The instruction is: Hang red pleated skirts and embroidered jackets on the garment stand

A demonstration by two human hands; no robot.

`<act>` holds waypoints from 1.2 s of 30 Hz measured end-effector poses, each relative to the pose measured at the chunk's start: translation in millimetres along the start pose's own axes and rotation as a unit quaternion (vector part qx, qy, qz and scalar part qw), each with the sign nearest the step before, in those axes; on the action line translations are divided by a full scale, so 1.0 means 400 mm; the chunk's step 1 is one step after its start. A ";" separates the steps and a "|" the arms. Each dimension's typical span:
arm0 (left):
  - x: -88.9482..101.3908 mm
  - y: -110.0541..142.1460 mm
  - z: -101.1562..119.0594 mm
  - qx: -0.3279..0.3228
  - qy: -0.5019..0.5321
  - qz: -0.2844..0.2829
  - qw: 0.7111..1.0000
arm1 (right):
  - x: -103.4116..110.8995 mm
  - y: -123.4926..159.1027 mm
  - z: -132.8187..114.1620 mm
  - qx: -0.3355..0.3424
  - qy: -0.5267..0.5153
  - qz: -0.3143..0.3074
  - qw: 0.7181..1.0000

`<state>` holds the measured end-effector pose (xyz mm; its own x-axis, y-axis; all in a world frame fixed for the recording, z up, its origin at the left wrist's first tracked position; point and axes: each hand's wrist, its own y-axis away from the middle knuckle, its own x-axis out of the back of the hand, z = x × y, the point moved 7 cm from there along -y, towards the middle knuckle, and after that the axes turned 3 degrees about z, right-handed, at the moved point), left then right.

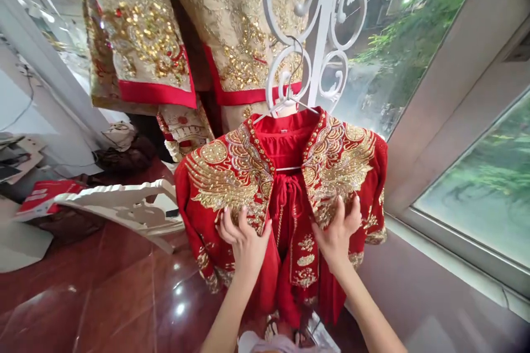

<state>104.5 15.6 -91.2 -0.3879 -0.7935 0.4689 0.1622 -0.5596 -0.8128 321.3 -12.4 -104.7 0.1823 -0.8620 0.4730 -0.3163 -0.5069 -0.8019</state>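
From the head camera, the person's left hand (244, 242) and right hand (337, 231) were both on the front of a red jacket (339, 176). The fingers (232, 219) of the left hand were slightly spread and curved, their tips resting on the gold embroidery; the right hand's fingers (343, 210) lay the same way on the opposite front panel, with no clear pinch on either side. The jacket hung open on a white hanger (285, 106) from a white metal rack (323, 22), beside a window (476, 187), above a red tile floor (111, 287).
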 end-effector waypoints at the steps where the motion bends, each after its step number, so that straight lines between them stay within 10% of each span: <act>1: -0.007 0.007 -0.016 0.000 0.004 -0.015 1.000 | 0.005 0.007 0.018 0.003 -0.031 -0.001 1.000; 8: 0.074 0.027 -0.021 -0.038 -0.027 -0.140 0.989 | 0.076 -0.017 0.103 0.038 -0.239 -0.152 0.958; 12: 0.093 0.000 0.162 -0.050 0.033 -0.195 0.979 | 0.075 0.019 0.074 -0.023 -0.392 -0.278 0.877; 16: 0.016 -0.035 0.287 -0.048 0.077 -0.268 0.959 | 0.070 0.040 0.066 -0.072 -0.454 -0.271 0.846; 26: -0.117 0.050 0.213 -0.078 0.019 -0.394 0.915 | 0.029 -0.020 -0.130 0.117 -0.363 -0.292 0.877; 31: -0.156 0.029 0.180 -0.046 -0.011 -0.370 0.928 | -0.098 0.021 -0.090 0.057 -0.191 -0.313 0.929; 36: -0.122 0.086 0.120 -0.018 -0.044 -0.268 0.962 | -0.077 0.064 -0.043 -0.005 -0.031 -0.202 0.979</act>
<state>172.7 23.5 -125.5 -0.3288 -0.4118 0.8499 -0.0719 -0.8864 -0.4573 291.6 1.3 -133.5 0.3514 -0.5891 0.7276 -0.2148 -0.8072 -0.5498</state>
